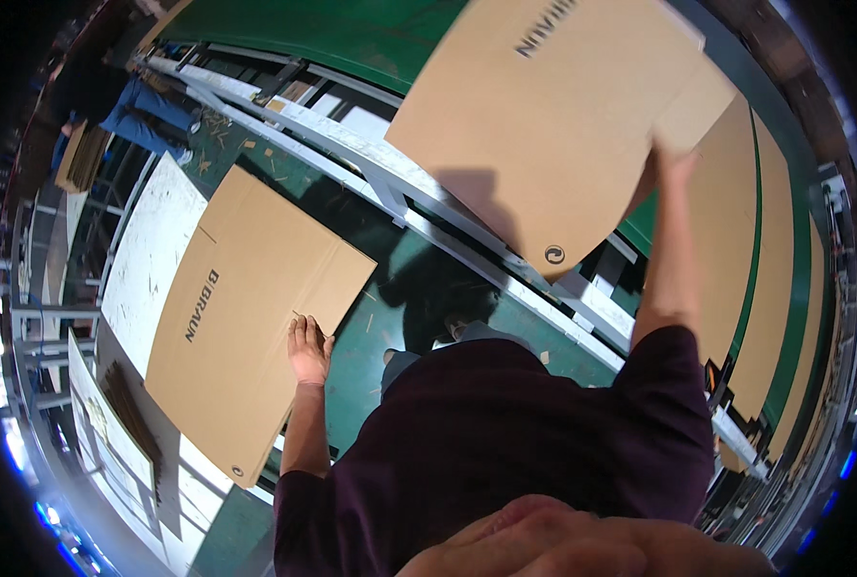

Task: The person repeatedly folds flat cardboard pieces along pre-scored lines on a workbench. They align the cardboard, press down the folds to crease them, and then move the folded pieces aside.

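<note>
Head view: cardboard (554,144) in right hand (674,162), flat left hand (308,354) on second sheet (246,298), white rail (344,142) between.

left: cardboard sheet (246,317) on side table (164,207), left hand (308,348) on its right edge. right: second sheet (554,144) in right hand (674,165), overlapping conveyor belt (323,38) in view. farther right: further sheets (722,240) along belt. between table and belt: floor (352,370). far left, beyond table: another person (140,101).

Bright centre, hard shadows (472,202); edges bent, seemingly blurred
</note>
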`<action>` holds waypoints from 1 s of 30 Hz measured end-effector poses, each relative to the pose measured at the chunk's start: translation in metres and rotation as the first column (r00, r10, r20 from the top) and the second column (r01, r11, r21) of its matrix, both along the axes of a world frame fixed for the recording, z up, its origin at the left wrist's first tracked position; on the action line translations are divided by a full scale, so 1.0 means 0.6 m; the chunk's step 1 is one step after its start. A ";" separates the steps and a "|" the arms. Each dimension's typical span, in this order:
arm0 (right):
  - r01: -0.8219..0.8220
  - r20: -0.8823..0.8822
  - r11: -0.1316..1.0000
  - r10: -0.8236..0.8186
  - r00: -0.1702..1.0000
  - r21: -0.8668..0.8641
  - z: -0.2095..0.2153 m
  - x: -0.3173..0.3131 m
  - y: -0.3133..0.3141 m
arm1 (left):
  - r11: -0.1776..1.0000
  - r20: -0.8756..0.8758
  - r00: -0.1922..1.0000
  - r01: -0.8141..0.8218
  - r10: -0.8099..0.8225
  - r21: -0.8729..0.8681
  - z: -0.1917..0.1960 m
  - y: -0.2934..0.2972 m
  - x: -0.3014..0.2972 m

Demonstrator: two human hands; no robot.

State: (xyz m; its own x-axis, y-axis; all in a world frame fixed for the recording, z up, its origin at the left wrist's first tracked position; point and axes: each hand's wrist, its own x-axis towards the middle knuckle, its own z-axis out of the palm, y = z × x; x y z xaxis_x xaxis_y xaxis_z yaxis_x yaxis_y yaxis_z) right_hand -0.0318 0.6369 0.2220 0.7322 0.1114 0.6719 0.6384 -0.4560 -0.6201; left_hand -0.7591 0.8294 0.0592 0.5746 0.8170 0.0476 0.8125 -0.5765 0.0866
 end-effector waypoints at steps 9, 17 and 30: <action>0.230 -0.943 0.915 0.314 0.113 0.333 -0.347 -0.075 -0.001 | 0.999 0.071 0.996 -0.048 0.048 -0.006 0.009 -0.012 0.000; -0.198 -0.625 0.595 0.763 -0.166 0.779 -0.149 -0.370 0.253 | 0.998 0.131 0.989 -0.062 0.061 0.001 0.011 -0.013 -0.002; -0.297 -0.443 0.454 0.258 -0.859 0.840 -0.203 -1.016 0.221 | 0.899 0.699 0.617 -0.033 0.362 -0.436 -0.047 -0.037 -0.025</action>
State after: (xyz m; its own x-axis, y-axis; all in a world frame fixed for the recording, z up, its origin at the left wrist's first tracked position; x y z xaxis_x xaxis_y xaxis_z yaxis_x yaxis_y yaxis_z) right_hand -0.6414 0.7694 0.1001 -0.3814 0.8126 -0.4408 -0.6719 -0.5711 -0.4715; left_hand -0.7738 0.8069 0.0309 0.2896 0.9544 0.0721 0.4521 -0.2028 0.8686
